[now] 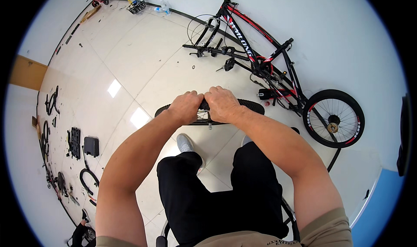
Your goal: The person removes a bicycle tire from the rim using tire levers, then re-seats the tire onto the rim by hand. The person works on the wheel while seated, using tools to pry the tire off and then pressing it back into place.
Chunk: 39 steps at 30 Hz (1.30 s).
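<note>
A bicycle wheel (255,107) with a black tyre stands upright between my feet, seen almost edge-on from above. My left hand (186,107) is closed over the top of its tyre. Right beside it, my right hand (222,104) grips the same stretch, and the two thumbs nearly meet. Between them a short piece of dark tyre shows, with some spokes and the rim below. An axle end (210,126) sticks out on the near side. The fingertips are mostly hidden behind the tyre.
A black-and-red bicycle frame (243,38) leans at the wall, with another wheel (333,118) at its right. Leftward on the floor lie a black case (91,146), an open tool case (75,142) and bike parts. A wire basket (136,6) sits far back. Someone's leg (80,232) shows lower left.
</note>
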Motion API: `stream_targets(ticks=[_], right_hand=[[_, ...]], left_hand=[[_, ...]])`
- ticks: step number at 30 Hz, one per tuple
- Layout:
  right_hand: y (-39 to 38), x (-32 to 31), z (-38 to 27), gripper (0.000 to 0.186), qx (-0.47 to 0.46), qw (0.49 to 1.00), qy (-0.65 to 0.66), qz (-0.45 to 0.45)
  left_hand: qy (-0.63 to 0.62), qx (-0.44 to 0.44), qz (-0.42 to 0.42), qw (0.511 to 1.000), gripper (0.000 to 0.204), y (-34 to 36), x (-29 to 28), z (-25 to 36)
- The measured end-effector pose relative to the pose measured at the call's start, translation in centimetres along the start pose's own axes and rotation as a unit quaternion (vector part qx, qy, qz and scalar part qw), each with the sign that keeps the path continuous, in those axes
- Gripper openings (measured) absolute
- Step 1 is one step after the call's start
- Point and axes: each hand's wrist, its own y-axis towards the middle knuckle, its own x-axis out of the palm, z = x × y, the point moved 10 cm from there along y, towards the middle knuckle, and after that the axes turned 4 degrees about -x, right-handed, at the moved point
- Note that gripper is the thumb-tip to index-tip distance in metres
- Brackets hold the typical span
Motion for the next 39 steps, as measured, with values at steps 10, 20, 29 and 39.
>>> stream_targets(ticks=[10,20,29,39], right_hand=[[-1.0,0.0,0.3,0.023,0.011,1.0,0.006,-0.005],[-1.3,0.0,0.4,0.017,0.012,0.999,0.039,-0.029],[-4.0,2.4,-0.5,0.017,0.027,0.997,0.056,-0.041],[-6.1,3.6,-4.0,0.023,0.023,0.998,0.033,-0.041]], left_hand=[[-0.007,0.028,0.022,0.999,0.033,-0.2,0.2,1.2],[-0.033,0.01,-0.017,0.999,0.028,0.2,1.2,0.8],[-0.047,-0.082,-0.037,0.995,0.026,-2.2,2.6,2.4],[-0.046,-0.1,0.014,0.994,0.024,-6.1,4.9,2.5]])
